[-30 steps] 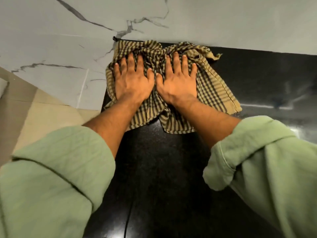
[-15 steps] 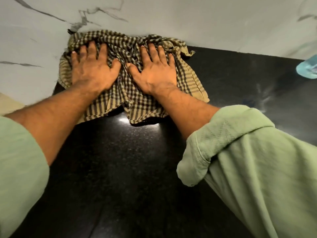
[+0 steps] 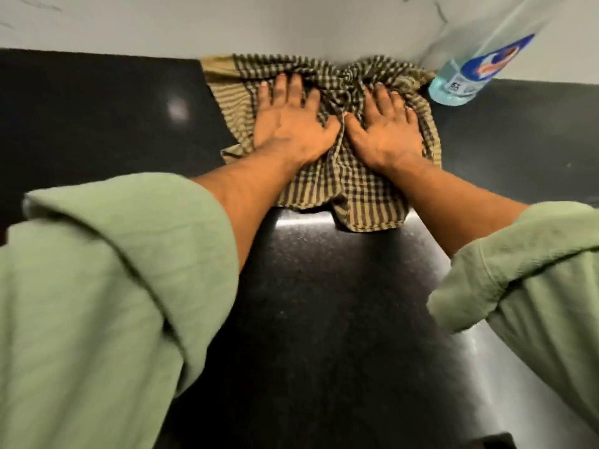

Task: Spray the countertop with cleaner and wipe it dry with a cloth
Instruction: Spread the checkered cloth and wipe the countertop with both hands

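A crumpled tan-and-dark checked cloth [image 3: 343, 186] lies on the glossy black stone countertop [image 3: 324, 303] in the upper middle of the frame, its far edge bunched against the pale marbled wall [image 3: 227, 24]. The left hand [image 3: 291, 124] and the right hand [image 3: 385, 131] press flat on the cloth side by side, fingers straight and spread, thumbs almost touching. A clear plastic spray bottle of blue cleaner [image 3: 466, 79] stands at the upper right, just beside the cloth's right edge. Rolled light green sleeves [image 3: 97, 303] fill the lower corners.
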`<action>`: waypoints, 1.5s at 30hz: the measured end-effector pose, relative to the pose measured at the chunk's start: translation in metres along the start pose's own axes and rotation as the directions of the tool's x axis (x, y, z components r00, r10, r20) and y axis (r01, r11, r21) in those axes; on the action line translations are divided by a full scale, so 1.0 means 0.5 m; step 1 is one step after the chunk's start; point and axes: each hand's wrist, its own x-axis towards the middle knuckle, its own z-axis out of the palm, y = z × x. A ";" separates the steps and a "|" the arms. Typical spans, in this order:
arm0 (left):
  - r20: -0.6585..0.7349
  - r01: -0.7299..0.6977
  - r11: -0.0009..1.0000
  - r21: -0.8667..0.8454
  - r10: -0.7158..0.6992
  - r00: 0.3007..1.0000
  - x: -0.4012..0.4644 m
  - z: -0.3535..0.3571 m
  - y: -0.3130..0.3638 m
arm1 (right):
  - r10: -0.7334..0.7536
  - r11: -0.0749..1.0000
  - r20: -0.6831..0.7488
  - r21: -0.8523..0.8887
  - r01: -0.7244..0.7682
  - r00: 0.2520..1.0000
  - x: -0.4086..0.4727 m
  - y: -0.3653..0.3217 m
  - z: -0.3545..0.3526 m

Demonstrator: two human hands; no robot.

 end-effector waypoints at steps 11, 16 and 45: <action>0.010 -0.114 0.993 -0.016 0.114 0.993 -0.202 0.029 0.076 | 0.007 1.000 -0.012 0.005 -0.007 1.000 -0.222 0.077 0.021; 0.005 -0.159 0.984 -0.079 0.159 0.987 -0.399 0.057 0.110 | 0.080 0.996 -0.046 0.042 -0.078 0.996 -0.446 0.118 0.051; -0.012 0.466 0.883 -0.056 -0.467 0.884 -0.648 0.018 -0.491 | -0.306 0.948 0.043 0.106 0.301 0.951 -0.495 -0.540 0.093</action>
